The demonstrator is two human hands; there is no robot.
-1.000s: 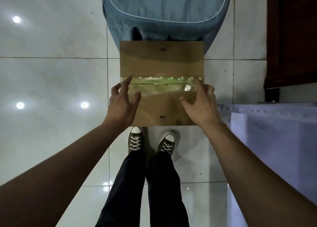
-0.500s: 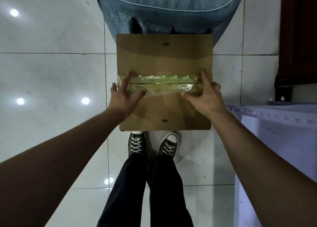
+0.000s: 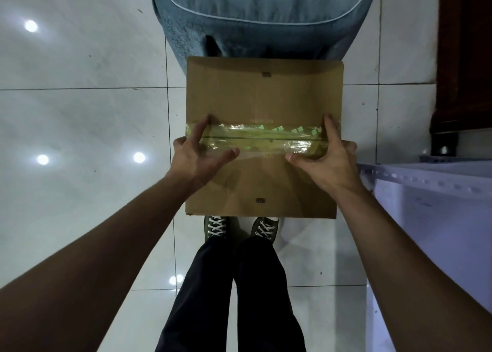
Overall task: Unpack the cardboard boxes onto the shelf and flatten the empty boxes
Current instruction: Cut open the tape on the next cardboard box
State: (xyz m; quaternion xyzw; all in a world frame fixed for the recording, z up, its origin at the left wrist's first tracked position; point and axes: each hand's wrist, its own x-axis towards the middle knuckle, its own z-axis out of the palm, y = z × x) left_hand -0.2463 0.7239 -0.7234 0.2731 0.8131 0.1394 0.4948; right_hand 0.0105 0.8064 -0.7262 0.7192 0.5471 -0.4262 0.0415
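Note:
A closed brown cardboard box (image 3: 263, 93) is held above the floor in front of me, its top seam sealed with shiny clear tape (image 3: 261, 138). My left hand (image 3: 197, 157) grips the box's left edge, with forefinger and thumb spread on the top and the other fingers curled over the side. On the right edge my right hand (image 3: 327, 157) grips the same way, thumb lying across the tape. What is inside the box is hidden.
A blue upholstered seat (image 3: 261, 18) stands just beyond the box. The pale metal shelf (image 3: 426, 181) is at my right, and dark wooden furniture (image 3: 466, 58) stands at the far right. My shoes (image 3: 215, 226) are under the box's near edge on glossy white tiles.
The box has come up toward me with both hands and looks larger. Both hands have shifted outward from the top to the side edges.

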